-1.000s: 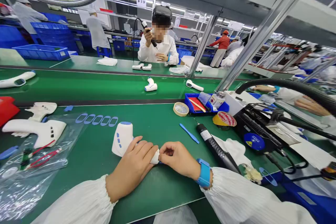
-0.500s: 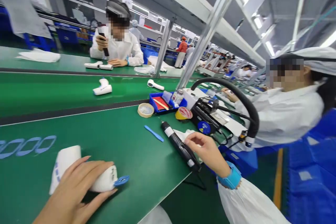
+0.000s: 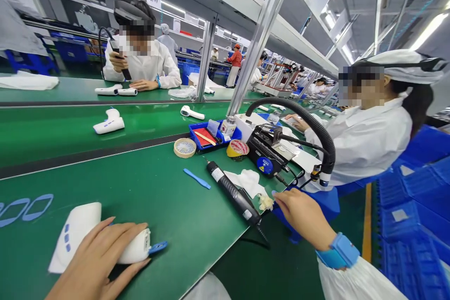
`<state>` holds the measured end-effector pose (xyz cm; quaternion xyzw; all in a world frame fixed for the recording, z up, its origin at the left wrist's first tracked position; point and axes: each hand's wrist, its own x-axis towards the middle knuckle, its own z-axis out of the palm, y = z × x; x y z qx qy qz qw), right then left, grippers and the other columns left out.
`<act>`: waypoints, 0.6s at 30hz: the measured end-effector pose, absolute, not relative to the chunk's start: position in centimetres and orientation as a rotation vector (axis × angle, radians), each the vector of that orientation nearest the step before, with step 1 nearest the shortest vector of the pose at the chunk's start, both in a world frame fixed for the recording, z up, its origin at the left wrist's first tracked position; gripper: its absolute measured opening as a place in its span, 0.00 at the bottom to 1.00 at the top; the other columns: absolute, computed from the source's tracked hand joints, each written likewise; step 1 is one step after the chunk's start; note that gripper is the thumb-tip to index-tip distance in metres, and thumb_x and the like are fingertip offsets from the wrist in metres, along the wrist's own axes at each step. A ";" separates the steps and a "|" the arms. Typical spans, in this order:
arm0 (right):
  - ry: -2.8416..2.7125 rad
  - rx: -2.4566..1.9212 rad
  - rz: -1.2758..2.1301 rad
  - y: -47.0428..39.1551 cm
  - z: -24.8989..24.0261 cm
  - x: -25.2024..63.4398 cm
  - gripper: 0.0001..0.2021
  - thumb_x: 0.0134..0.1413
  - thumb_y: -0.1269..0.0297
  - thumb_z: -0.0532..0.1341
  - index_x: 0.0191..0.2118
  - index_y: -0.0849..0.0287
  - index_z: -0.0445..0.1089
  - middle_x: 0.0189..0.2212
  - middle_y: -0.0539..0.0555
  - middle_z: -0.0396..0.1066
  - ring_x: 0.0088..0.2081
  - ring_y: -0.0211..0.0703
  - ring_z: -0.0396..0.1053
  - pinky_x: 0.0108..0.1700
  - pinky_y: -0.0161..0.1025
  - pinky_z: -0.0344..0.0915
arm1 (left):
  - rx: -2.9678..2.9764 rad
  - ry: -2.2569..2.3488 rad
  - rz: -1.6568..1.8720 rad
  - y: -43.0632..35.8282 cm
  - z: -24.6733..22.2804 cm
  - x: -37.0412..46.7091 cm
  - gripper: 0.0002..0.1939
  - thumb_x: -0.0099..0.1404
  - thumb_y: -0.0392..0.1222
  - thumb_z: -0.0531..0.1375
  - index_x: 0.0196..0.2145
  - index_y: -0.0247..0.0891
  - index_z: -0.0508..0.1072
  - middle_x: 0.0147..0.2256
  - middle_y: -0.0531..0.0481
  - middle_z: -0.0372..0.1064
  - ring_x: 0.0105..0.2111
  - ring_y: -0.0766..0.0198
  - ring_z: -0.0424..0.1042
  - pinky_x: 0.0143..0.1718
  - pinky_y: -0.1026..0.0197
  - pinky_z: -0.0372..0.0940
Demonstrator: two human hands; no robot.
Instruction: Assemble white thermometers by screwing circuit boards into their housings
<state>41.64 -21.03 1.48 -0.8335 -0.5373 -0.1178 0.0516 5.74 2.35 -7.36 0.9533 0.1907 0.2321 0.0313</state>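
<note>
My left hand is closed over a white handheld thermometer lying on the green bench; a blue flap sticks out from the end of its handle. My right hand is pinched at the bench's right edge, with a small pale-blue bit at its fingertips, too small to name. Just left of those fingertips lies a crumpled yellowish clump, beside a white cloth. A black electric screwdriver lies between my hands. Near its tip is a blue plastic pry tool.
Tape rolls and a blue tray stand at the back of the bench, near a black device with a curved hose. Thermometers lie on the green belt beyond. Co-workers sit opposite and at right.
My right hand has moved right, off the cloth beside the screwdriver, uncovering the yellowish clump. The pale-blue bit now shows at its fingertips. My left hand stays on the thermometer; the view has shifted right.
</note>
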 end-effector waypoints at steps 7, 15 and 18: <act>-1.847 -2.219 0.111 -12.4 2.9 36.6 0.11 0.58 0.65 0.53 0.41 0.57 0.71 0.36 0.55 0.73 0.39 0.45 0.67 0.42 0.40 0.63 | 2.887 0.567 0.656 1.4 -5.1 6.8 0.22 0.59 0.52 0.58 0.50 0.44 0.64 0.44 0.50 0.71 0.43 0.57 0.70 0.54 0.48 0.55; -1.948 -2.079 0.443 -1.9 -1.0 34.1 0.04 0.53 0.69 0.57 0.32 0.64 0.67 0.31 0.60 0.69 0.37 0.46 0.67 0.42 0.43 0.61 | 2.766 0.620 0.641 0.2 -2.9 6.7 0.18 0.62 0.47 0.56 0.49 0.40 0.63 0.42 0.47 0.70 0.43 0.58 0.69 0.57 0.43 0.50; -1.989 -1.956 0.662 -2.4 -0.3 32.9 0.05 0.57 0.67 0.54 0.32 0.61 0.63 0.27 0.53 0.69 0.30 0.39 0.67 0.34 0.36 0.63 | 2.712 0.651 0.683 0.0 -2.7 6.6 0.18 0.62 0.47 0.56 0.49 0.41 0.62 0.42 0.47 0.70 0.42 0.58 0.69 0.57 0.42 0.50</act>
